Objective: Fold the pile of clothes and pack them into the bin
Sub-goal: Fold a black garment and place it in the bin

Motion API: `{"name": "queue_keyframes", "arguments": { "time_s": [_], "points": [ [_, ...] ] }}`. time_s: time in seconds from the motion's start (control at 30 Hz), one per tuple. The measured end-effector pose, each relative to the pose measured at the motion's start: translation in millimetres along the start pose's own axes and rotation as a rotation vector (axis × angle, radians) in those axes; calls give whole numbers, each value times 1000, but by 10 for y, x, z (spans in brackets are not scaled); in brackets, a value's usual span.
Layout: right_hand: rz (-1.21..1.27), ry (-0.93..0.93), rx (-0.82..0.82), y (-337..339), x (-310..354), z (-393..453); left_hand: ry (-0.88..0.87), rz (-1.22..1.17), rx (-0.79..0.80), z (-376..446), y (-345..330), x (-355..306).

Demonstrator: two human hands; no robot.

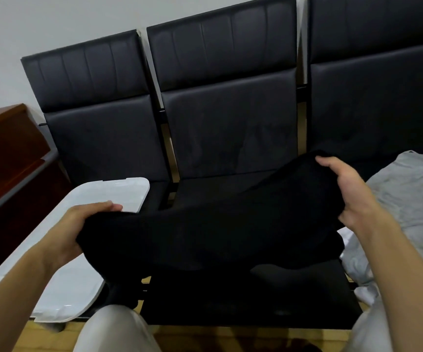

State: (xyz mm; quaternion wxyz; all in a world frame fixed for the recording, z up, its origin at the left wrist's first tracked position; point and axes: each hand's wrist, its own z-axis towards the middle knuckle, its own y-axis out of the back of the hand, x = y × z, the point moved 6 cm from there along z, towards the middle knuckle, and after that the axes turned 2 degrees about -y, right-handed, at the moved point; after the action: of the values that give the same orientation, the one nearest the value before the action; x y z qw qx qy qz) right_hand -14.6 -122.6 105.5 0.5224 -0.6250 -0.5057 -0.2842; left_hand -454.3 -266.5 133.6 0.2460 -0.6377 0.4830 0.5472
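A white plastic bin lid (pixel 119 191) lies on the left seat. The left hand (pixel 78 224) grips the left edge of a black fabric garment (pixel 205 232), fingers curled round it. The garment hangs over the middle black padded bench seat (pixel 230 311). The right hand (pixel 350 191) clutches its far right edge. A grey crumpled cloth pile (pixel 408 199) lies on the right.

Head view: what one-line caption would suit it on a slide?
Both hands, left and right, hold a black garment above black seats, beside a white bin lid.

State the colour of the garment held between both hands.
Black garment, plain, seen in the head view.
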Motion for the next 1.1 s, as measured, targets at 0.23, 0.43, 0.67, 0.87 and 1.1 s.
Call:
{"name": "queue_keyframes", "arguments": {
  "time_s": [0.23,0.43,0.67,0.87,1.1],
  "points": [
    [-165,61,66,3,-22,41,-192,699,-145,193,35,246],
    [-187,247,-166,275,142,105,-17,539,249,34,-197,377],
    [-978,342,163,-150,-291,211,-298,208,323,-252,-894,-11],
    [-877,225,873,-1144,-788,-271,-480,364,695,-645,-1644,-317],
    [-1209,316,682,-1003,-808,-34,-488,525,453,-417,-1290,-236]
  ]
}}
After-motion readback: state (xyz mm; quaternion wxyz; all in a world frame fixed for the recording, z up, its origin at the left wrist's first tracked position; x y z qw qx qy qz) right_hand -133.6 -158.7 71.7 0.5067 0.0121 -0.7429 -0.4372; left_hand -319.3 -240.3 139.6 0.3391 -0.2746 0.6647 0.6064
